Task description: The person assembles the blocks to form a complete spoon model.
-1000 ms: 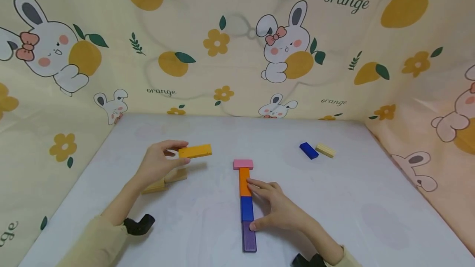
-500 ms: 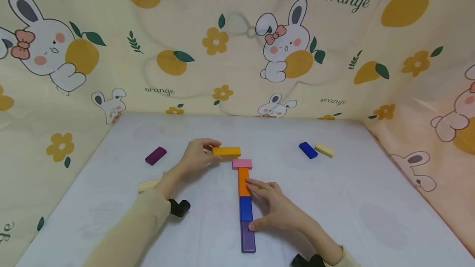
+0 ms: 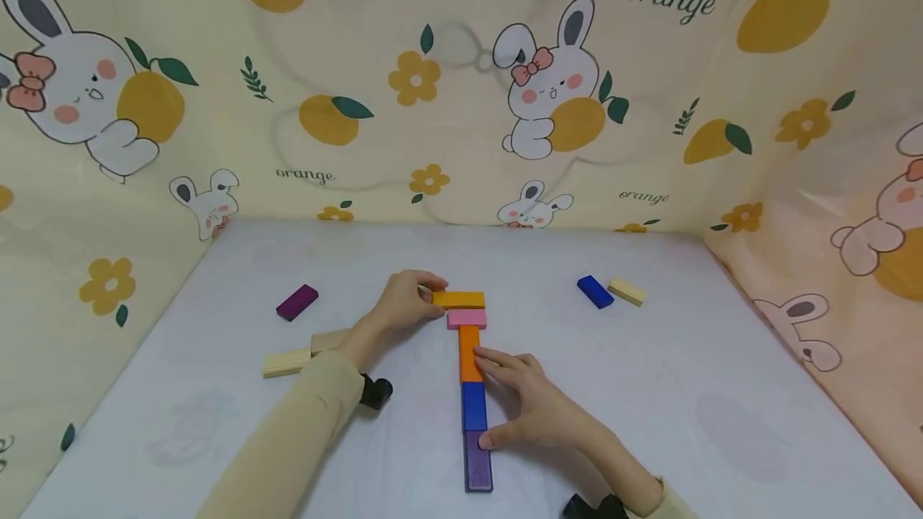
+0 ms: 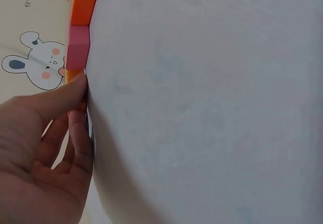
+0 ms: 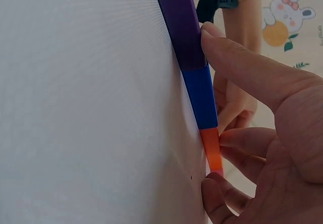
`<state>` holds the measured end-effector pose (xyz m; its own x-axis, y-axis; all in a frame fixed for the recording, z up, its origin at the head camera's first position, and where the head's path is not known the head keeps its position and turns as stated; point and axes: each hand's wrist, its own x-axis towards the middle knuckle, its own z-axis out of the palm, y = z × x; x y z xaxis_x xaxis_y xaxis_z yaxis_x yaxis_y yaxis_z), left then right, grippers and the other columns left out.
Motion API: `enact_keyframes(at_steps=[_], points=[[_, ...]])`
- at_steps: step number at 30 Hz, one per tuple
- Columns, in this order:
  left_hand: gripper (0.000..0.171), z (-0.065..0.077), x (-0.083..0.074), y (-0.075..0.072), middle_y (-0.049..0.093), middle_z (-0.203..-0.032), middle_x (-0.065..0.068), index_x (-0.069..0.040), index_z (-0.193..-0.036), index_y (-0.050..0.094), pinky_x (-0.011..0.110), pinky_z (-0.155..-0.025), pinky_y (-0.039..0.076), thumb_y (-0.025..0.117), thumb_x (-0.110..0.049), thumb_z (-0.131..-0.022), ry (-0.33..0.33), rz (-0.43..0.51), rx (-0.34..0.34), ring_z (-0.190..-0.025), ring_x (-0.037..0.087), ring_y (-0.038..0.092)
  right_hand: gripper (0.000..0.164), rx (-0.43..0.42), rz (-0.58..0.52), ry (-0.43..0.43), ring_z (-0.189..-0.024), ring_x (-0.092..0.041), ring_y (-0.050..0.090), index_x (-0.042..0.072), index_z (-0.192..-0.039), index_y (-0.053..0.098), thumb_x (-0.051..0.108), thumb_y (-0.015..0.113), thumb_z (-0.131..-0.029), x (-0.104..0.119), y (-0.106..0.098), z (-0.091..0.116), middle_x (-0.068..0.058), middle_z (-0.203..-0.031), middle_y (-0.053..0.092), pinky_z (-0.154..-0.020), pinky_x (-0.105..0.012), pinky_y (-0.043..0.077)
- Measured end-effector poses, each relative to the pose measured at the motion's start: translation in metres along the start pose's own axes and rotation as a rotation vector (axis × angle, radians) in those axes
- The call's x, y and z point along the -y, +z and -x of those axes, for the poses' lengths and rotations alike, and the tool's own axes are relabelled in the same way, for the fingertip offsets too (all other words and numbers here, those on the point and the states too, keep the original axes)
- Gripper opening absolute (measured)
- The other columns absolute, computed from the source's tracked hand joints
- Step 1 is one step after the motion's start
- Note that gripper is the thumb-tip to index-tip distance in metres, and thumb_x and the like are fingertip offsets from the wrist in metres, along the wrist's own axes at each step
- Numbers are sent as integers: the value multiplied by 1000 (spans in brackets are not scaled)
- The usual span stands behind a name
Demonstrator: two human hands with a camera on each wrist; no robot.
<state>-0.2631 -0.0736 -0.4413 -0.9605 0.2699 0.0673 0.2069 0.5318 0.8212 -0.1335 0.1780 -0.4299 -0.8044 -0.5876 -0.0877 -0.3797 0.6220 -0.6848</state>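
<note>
My left hand [image 3: 408, 300] pinches the left end of a yellow block [image 3: 461, 300], which lies crosswise just beyond a pink block [image 3: 467, 319]. Whether those two touch cannot be told. Below the pink block, an orange block [image 3: 469, 352], a blue block [image 3: 473, 407] and a purple block [image 3: 478, 463] form a straight line end to end. My right hand [image 3: 537, 403] rests along the right side of that line, its thumb touching the purple block and its fingertips at the orange one. In the left wrist view, the thumb and fingers [image 4: 78, 85] cover most of the yellow block.
Left of the line lie a dark purple block [image 3: 297, 303] and two pale wooden blocks [image 3: 287, 363], one partly behind the left arm. Another blue block [image 3: 594, 292] and a pale block [image 3: 627, 291] lie at the back right. A printed cloth [image 3: 447, 126] stands behind the white table [image 3: 649, 391].
My left hand has carried the yellow block rightward, to the far side of the pink block. The dark purple block came into sight from behind that hand. The right hand has stayed put.
</note>
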Motion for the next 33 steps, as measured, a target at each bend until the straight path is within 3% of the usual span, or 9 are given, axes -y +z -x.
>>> enact_keyframes(at_steps=[6, 14, 33], points=[[40, -2, -1, 0, 69, -112, 2, -7, -119, 71, 29, -82, 52, 81, -3, -80, -11, -13, 68, -87, 19, 60, 96, -3, 15, -4, -129, -23, 30, 18, -150, 45, 53, 85, -70, -1, 1, -1, 10, -156, 30, -104, -54, 34], [40, -2, -5, 1, 68, -117, 5, -7, -121, 70, 29, -85, 52, 80, -3, -82, -28, -27, 106, -89, 19, 61, 96, 6, -3, 13, -129, -24, 29, 18, -150, 44, 52, 86, -69, 1, 1, -1, 9, -156, 30, -104, -55, 34], [41, -1, -5, 3, 68, -115, 2, -9, -122, 70, 29, -84, 52, 79, -4, -83, -13, -51, 102, -88, 19, 59, 96, 8, -16, 4, -129, -24, 29, 18, -150, 44, 52, 85, -70, 0, 0, 0, 8, -157, 29, -104, -55, 33]])
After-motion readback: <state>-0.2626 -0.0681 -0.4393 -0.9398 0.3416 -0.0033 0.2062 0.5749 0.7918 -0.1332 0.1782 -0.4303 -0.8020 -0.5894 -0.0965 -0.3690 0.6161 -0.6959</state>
